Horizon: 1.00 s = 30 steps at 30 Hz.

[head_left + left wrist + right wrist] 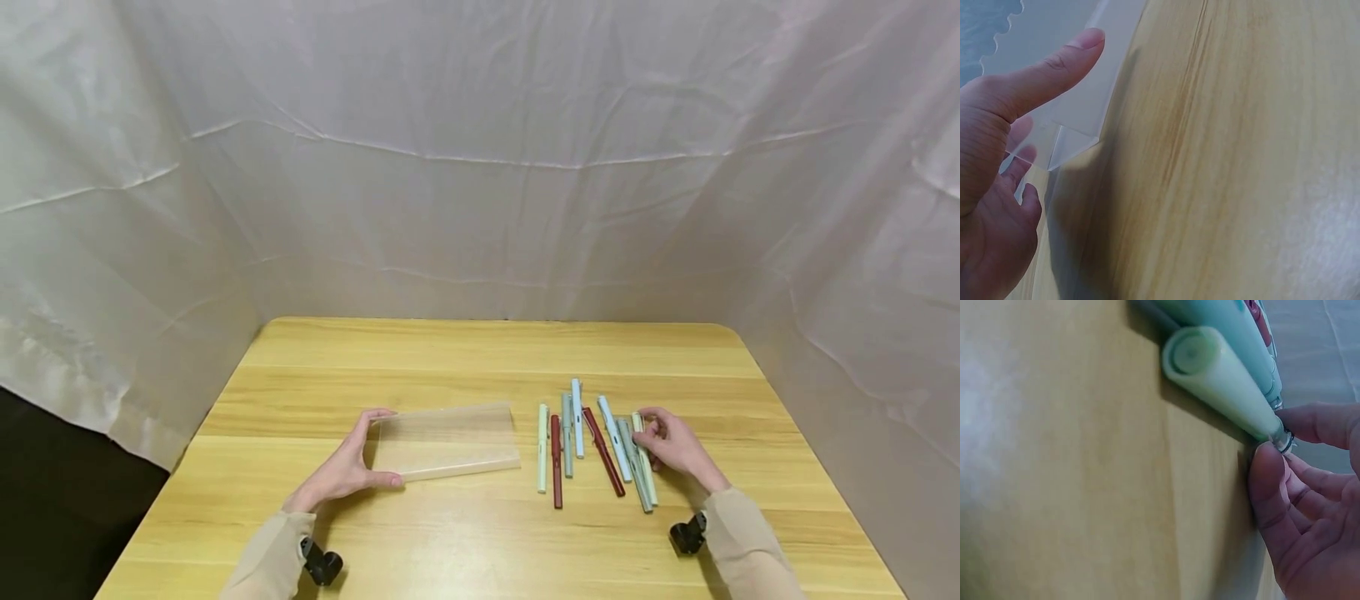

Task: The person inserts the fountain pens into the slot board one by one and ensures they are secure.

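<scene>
lying lengthwise away from the person, pale green pen [644, 458] pinched by right hand [675, 446].

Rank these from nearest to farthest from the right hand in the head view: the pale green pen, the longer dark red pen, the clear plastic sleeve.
1. Pale green pen, touching the right hand.
2. Longer dark red pen, mid-row, left of it.
3. Clear plastic sleeve, far left, at the left hand.

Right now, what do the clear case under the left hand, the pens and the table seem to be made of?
The clear case looks like thin frosted plastic: the wood shows through it, and it has sharp folded edges. The pens seem to be matte plastic in pale green, pale blue and dark red; the pale green pen at the right hand has a smooth moulded end. The table looks like varnished wood or wood-look laminate, with grain and soft glare.
</scene>
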{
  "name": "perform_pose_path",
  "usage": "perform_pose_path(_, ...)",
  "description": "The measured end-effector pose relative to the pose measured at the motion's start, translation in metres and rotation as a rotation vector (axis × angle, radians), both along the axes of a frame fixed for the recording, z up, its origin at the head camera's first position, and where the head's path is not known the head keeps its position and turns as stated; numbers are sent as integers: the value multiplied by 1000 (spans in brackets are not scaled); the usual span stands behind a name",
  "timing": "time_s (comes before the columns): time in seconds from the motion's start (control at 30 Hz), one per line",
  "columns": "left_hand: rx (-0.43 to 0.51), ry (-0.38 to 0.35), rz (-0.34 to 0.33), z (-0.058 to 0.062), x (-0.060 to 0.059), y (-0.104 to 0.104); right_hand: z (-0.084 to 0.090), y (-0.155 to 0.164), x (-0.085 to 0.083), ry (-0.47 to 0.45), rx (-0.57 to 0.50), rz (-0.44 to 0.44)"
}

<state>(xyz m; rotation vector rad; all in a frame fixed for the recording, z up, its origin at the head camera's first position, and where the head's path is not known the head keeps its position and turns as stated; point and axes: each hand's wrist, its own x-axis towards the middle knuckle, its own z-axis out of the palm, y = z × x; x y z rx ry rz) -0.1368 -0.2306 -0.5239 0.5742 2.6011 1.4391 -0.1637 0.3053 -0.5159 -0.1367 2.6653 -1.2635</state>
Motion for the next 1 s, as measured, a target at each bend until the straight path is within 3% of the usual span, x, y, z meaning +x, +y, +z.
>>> perform_pose_path(0.23,10,6,-18,-1,-2,0,1,0,3,-27,-37,-43)
perform_pose_path(0.4,17,-15,-28,0,-2,3,6,1,7,-106,-158,-77)
perform_pose_path(0.7,8,-54,-11,0,1,4,14,-2,13,-141,-341,-129)
perform_pose_path(1.0,7,-63,-13,2,2,7,27,-4,18,-64,-394,-111)
